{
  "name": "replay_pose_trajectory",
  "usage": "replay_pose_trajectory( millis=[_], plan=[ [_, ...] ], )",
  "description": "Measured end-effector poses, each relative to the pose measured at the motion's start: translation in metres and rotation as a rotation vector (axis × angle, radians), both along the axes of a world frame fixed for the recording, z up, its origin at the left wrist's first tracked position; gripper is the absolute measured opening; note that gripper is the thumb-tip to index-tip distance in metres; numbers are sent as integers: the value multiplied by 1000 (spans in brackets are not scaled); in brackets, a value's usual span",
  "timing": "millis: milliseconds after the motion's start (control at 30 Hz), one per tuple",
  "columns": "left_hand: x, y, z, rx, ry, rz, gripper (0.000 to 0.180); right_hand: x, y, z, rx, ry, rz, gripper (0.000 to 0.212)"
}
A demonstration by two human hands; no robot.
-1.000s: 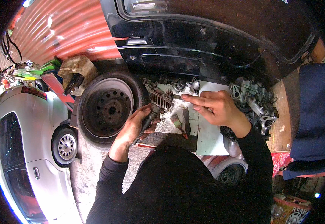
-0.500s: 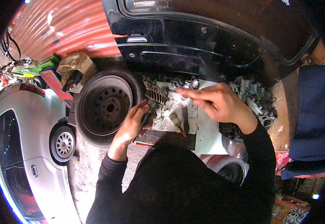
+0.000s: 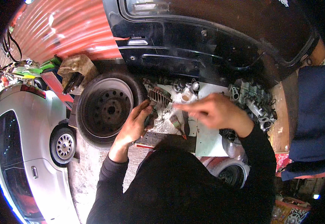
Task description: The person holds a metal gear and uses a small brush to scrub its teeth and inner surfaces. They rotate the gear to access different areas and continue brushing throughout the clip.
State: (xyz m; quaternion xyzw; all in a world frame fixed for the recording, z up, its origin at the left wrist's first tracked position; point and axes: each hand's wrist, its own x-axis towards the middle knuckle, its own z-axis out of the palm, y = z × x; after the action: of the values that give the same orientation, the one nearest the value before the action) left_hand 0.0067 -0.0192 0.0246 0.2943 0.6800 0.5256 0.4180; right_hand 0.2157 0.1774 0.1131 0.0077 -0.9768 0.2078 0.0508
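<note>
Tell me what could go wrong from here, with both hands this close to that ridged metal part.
The right hand is blurred, close to the ridged metal part and the left hand; a slip might graze a knuckle. The brush-like tool points its red tip toward the bench's near edge, so a stray bump might knock it off. The wheel lies right beside the left hand, leaving little room on that side.

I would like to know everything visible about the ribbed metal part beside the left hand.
The ribbed part looks like grimy metal, with a row of pale parallel ribs and dark gaps. It is slanted, right of the wheel. At its near side, the left hand grips a dark piece, perhaps joined to it. Blur hides whether the right hand touches it.
</note>
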Motion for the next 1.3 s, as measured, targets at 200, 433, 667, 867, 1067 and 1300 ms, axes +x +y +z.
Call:
replay_pose_trajectory(
  millis=[200, 433, 667, 867, 1067, 1300],
  plan=[
    [-12, 2, -10, 68, -137, -44, 57, 2, 2, -3, 94, -71, 10, 49],
    [-3, 0, 0, 16, -42, -20, 54, -1, 1, 4, 5, -101, -40, 51],
    [-2, -3, 13, 14, -23, -72, 55, -2, 4, 23, 85, -5, -103, 55],
    [9, -4, 8, -4, 32, -62, 52, 7, 2, 29, -8, 148, -28, 52],
    [10, -2, 1, 88, 117, -85, 50, 10, -10, 1, 33, 15, -13, 50],
    [8, 0, 3, 135, 120, -78, 49, 10, -15, 2, 163, -136, 82, 49]
  ],
)
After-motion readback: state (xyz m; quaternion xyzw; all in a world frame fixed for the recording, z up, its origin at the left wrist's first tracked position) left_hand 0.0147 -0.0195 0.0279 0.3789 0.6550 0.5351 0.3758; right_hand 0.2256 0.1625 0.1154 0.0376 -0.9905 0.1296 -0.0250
